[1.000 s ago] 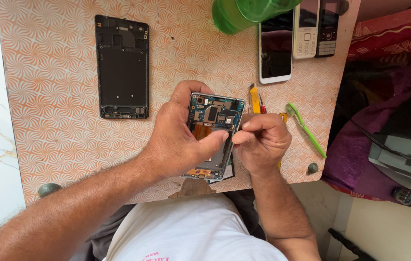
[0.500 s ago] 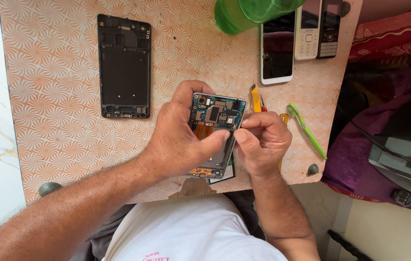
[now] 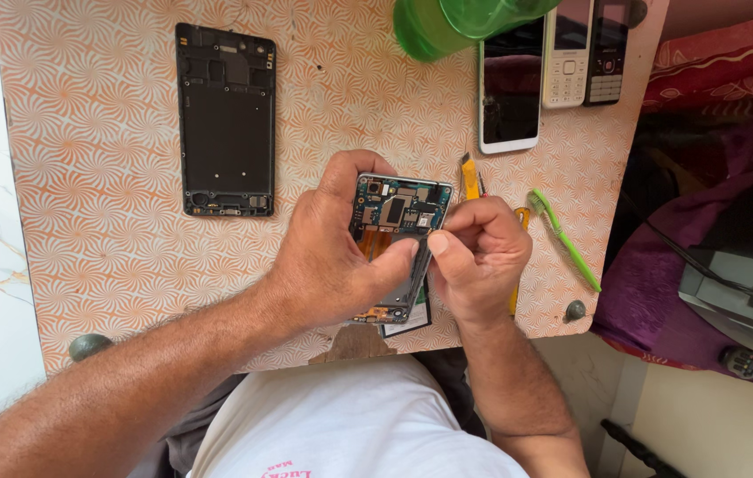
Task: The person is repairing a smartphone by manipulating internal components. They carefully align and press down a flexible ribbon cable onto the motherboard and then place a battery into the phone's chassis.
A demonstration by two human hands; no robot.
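Opened phone (image 3: 398,217): back off, circuit board exposed, held above the near edge of the table (image 3: 111,177), between both hands, roughly centre of view.

Table: orange-and-white swirl top, fills most of the frame.

Left hand (image 3: 328,257): wraps the phone from its left side, fingers curled over the top edge, thumb pressed across the lower half of the board. Firm grip.

Right hand (image 3: 482,261): touching the phone's right edge, fingers curled in tight together, thumb and forefinger pinched at the frame edge. Cannot tell if they pinch a tool or just the frame.

Black phone frame (image 3: 226,119): lying flat, far left of the table, well apart from the hands.

Green container (image 3: 447,22): at the far edge, partly cut off.

White smartphone (image 3: 509,88): screen up, just beside two keypad phones (image 3: 584,53).

Green toothbrush (image 3: 564,239): near the right hand, lying diagonally.

Yellow pry tool (image 3: 469,175): just beyond the right hand's knuckles.
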